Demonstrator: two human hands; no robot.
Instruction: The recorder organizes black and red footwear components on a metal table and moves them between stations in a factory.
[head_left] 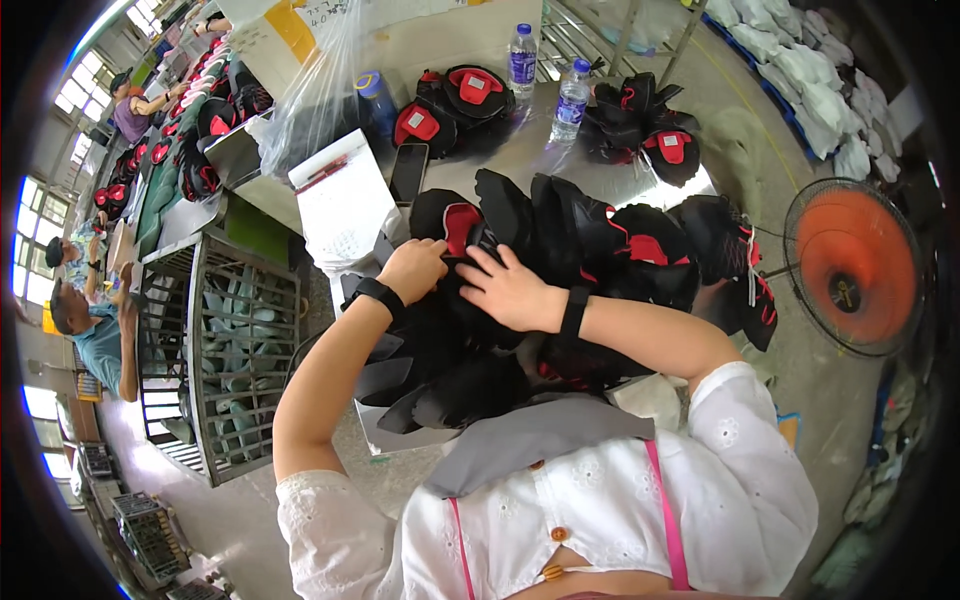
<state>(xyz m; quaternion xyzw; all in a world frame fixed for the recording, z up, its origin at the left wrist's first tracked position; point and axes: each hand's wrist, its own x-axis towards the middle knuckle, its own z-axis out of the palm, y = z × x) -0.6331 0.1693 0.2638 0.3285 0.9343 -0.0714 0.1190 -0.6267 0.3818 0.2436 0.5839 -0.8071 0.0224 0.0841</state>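
Black shoe uppers with red linings lie heaped on a metal table in front of me. My left hand (414,272) is at the rim of one black-and-red shoe upper (462,222), its fingertips bent and closed on the edge by the red lining. Beside it, my right hand (515,292) lies palm down on the black material, fingers spread. More black uppers (450,385) are piled close to my body under my forearms. Another upper with a red lining (655,240) sits to the right of my hands. Part of what lies beneath my palms is hidden.
Beyond the pile are a notepad (340,200) with a red pen, a phone (409,172), two water bottles (570,100) and a blue flask (374,100). An orange fan (855,265) stands right. A metal cage cart (220,350) stands left, with co-workers (100,335) past it.
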